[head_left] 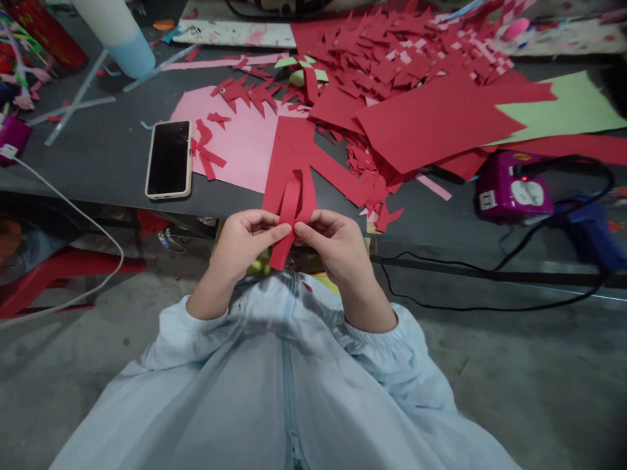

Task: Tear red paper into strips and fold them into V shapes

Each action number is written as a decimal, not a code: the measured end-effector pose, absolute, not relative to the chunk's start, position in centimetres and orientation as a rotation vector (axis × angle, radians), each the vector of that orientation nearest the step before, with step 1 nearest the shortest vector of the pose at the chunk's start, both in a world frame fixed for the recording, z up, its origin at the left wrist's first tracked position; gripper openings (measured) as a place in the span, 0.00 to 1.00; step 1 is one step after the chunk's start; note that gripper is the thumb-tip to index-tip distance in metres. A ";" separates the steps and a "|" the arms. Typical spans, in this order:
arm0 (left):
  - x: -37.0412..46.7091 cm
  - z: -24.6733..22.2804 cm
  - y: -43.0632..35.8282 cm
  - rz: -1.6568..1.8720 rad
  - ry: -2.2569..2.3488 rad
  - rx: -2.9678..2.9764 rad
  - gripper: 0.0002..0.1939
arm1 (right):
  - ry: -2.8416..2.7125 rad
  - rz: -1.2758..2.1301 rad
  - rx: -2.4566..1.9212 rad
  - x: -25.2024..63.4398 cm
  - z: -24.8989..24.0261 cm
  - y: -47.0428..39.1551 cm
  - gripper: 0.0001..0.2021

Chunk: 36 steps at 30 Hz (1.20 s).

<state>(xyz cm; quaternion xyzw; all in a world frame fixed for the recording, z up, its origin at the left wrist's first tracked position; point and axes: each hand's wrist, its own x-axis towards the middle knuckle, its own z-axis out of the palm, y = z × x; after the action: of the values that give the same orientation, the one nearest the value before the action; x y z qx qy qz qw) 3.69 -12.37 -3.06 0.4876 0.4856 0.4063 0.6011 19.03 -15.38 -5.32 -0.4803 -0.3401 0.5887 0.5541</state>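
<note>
Between my two hands, just over the table's front edge, a red paper strip [292, 198] is bent into a loop, with one end hanging down. My left hand [251, 236] pinches it from the left, thumb on the near face. From the right, my right hand [334, 239] pinches the same strip, its thumb close to the other thumb. The fingers behind the paper are partly hidden. Beyond the loop lies a flat piece of red paper [291, 143], partly on a pink sheet [235, 140]. A red zigzag paper figure [242, 93] with an eye rests on the pink sheet.
A phone [169, 160] lies left of the pink sheet. Many folded red pieces [382, 52] and red sheets [435, 121] cover the back right. At right are a purple box [512, 186], a blue glue gun [590, 232] and black cables. A bottle [115, 39] stands back left.
</note>
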 end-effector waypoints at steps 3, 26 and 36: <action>3.7 -3.0 -12.5 0.927 1.135 1.130 0.16 | -0.836 1.367 -1.142 19.0 -5.3 -15.4 0.18; 4.4 -3.4 -12.8 1.125 1.208 1.115 0.16 | -0.799 1.287 -1.124 18.9 -5.1 -15.5 0.17; 3.8 -2.7 -12.8 0.906 1.074 1.120 0.17 | -0.767 1.193 -1.155 19.2 -5.0 -15.4 0.17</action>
<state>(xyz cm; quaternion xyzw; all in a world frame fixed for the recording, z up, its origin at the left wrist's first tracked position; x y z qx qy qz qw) 3.79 -12.83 -2.68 0.4877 0.4677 0.3944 0.6228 19.22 -15.43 -4.99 -0.5003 -0.3323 0.5168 0.6100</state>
